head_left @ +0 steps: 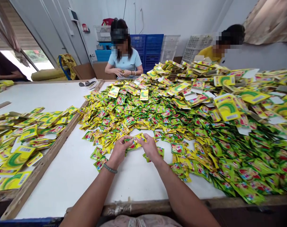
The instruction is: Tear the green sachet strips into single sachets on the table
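Note:
Both my hands meet over the white tabletop, pinching small yellow and green printed packets between them. My left hand, with a beaded bracelet at the wrist, is closed on the left end of the packets. Closed on their right end is my right hand. How many packets they hold I cannot make out. A loose green packet lies beside my right hand, partly behind it. Near my left wrist rest green packets. Just beyond my fingers rises a large heap of green and yellow packets.
Flattened and folded yellow cartons top the heap on the right. A wooden strip divides the table, with more yellow cartons left of it. A person in light blue works opposite; another in yellow bends behind the heap.

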`<state>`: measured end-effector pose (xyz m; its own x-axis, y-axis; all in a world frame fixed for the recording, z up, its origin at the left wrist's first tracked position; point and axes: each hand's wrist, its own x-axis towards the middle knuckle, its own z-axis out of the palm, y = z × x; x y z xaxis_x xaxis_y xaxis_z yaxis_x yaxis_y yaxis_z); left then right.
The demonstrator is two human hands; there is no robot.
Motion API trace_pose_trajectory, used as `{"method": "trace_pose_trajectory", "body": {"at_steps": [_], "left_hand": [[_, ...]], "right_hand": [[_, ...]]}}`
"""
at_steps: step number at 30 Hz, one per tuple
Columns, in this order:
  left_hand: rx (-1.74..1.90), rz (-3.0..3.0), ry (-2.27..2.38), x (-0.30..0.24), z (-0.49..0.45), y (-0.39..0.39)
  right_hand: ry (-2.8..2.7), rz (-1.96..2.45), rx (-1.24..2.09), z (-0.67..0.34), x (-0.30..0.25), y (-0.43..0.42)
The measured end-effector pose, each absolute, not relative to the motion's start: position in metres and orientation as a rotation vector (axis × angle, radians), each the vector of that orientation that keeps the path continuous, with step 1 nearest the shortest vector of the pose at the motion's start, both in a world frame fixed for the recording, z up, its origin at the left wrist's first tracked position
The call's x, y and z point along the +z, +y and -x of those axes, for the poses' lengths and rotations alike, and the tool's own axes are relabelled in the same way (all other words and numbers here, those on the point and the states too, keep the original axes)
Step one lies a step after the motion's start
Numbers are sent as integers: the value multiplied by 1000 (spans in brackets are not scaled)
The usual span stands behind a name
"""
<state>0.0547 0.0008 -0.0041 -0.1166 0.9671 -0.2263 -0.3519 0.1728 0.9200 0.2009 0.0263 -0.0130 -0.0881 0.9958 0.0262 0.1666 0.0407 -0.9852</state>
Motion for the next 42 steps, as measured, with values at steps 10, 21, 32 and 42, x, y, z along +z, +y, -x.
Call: {"method": "trace_pose_trajectory", "body": {"at_steps": [10, 21, 32, 42], "left_hand": [[1450, -617, 1115, -18, -61, 14], [1243, -613, 1144, -9, -50, 8], [1248, -815, 1213, -7, -45, 3], [1188, -821, 1323, -15, -40, 8]], "right_hand": [[-1393, 1118, 1281, -197, -9, 23], [-1437, 1270, 1127, -193, -15, 23], [-1031, 930, 1725, -190, -11, 19], [-985, 1059, 1431, -235, 35, 53]]}}
